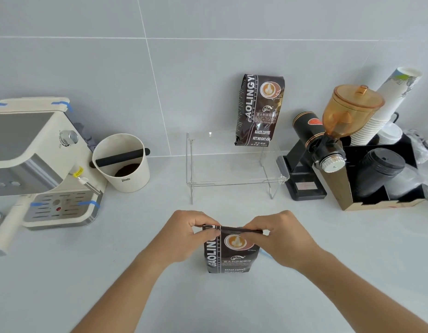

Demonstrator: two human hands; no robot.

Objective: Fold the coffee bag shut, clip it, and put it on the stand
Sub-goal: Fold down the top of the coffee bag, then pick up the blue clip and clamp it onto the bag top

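Note:
A dark brown coffee bag (232, 254) stands upright on the white counter in front of me. Its top edge is folded over. My left hand (187, 233) pinches the folded top at the left corner, and my right hand (277, 236) pinches it at the right corner. A thin light-blue item (264, 253) shows just behind the bag under my right hand; what it is I cannot tell. A clear acrylic stand (234, 182) sits farther back on the counter. A second coffee bag (258, 110) stands on the stand's back right, leaning against the wall.
A cream espresso machine (40, 159) stands at the left, with a white knock box (123, 162) beside it. Right of the stand are a black grinder with an amber hopper (328, 140), a stack of paper cups (386, 104) and a black organiser holding lids (381, 174).

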